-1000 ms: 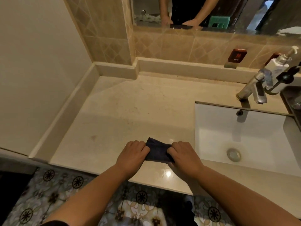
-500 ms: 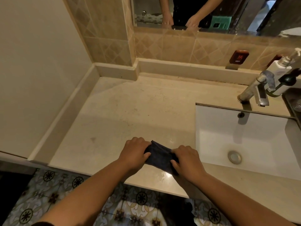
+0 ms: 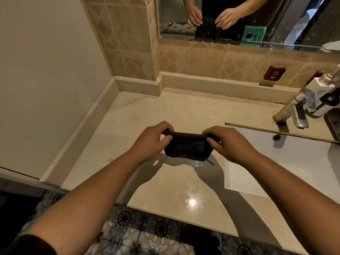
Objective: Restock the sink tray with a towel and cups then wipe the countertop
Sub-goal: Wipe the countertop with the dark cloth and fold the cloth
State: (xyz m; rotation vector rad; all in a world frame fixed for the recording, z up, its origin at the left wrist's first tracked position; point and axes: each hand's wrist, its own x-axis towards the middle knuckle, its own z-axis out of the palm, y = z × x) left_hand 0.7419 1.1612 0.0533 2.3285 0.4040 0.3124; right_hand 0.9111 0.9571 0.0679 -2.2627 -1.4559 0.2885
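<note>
A small dark cloth (image 3: 187,147) hangs folded between my two hands, just above the beige countertop (image 3: 165,111). My left hand (image 3: 152,142) pinches its upper left corner and my right hand (image 3: 228,144) pinches its upper right corner. The cloth's lower edge sits close over a wet, shiny patch of the counter; whether it touches is unclear. No tray or cups are in view.
The white sink basin (image 3: 294,162) lies to the right, with a chrome faucet (image 3: 292,111) and a soap dispenser (image 3: 320,92) behind it. A mirror (image 3: 239,19) and tiled backsplash run along the back. A wall closes the left side. Patterned floor shows below the counter edge.
Both hands have lifted the cloth off the counter near the front edge and carried it farther back, now holding it by its top corners so it hangs.
</note>
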